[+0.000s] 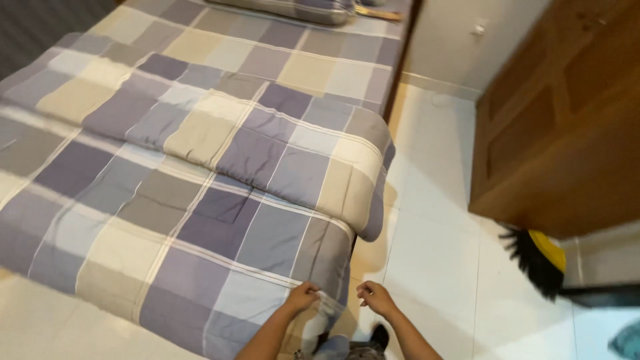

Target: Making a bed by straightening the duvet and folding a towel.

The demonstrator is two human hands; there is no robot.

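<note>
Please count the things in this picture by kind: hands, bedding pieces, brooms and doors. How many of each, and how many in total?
Hands: 2, the left hand and the right hand, both at the corner of the quilt
Bedding: 2, the quilt and a pillow at the far end
Brooms: 1, the broom on the floor
Doors: 1, the wooden door
Total: 6
</note>
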